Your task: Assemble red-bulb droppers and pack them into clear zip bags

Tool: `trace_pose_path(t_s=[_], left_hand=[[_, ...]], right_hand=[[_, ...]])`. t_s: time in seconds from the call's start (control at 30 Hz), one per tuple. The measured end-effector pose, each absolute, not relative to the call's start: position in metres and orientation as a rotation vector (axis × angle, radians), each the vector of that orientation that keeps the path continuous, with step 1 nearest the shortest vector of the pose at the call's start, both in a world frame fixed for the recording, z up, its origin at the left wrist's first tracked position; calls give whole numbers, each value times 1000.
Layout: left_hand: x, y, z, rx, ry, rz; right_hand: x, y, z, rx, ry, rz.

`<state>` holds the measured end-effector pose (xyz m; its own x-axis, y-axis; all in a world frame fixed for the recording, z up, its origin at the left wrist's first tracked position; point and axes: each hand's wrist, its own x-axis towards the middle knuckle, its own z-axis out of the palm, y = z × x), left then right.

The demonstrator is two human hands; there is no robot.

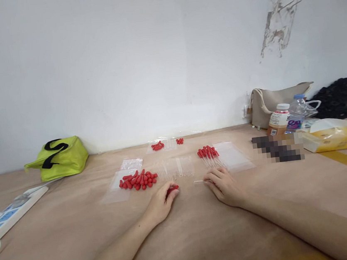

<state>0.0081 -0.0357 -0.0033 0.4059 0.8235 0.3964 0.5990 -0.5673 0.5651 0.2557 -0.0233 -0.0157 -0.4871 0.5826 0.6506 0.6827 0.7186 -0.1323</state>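
My left hand (162, 200) is closed round a red rubber dropper bulb (173, 189), whose end shows past the fingertips. Across a small gap, my right hand (223, 186) pinches a thin clear dropper tube (200, 181) that points left toward the bulb. Loose red bulbs (138, 180) lie in a pile on a clear plastic bag, left of my left hand. Between and beyond the hands, several clear tubes (182, 167) lie in a row. Droppers with red bulbs fitted (208, 153) are gathered just past my right hand, beside a flat clear bag (231, 156).
Near the wall lies another bag with small red bulbs (158, 146). A yellow-green bag (62, 158) and a power strip (17, 214) are at left. At right stand a grey bag (260, 105), a drink bottle (280, 120), a water bottle (298, 111) and a yellow tissue pack (334, 139).
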Motion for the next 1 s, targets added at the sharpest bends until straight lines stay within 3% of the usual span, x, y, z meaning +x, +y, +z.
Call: trace_pose_path(t_s=[0.33,1.0], left_hand=[[5,-33,3,2330,1203,915],[5,-33,0,2209,1105,895]], right_hand=[[218,-21,-11,-905,-2132,-16],[221,-23,-15,-779,-2279,-128]])
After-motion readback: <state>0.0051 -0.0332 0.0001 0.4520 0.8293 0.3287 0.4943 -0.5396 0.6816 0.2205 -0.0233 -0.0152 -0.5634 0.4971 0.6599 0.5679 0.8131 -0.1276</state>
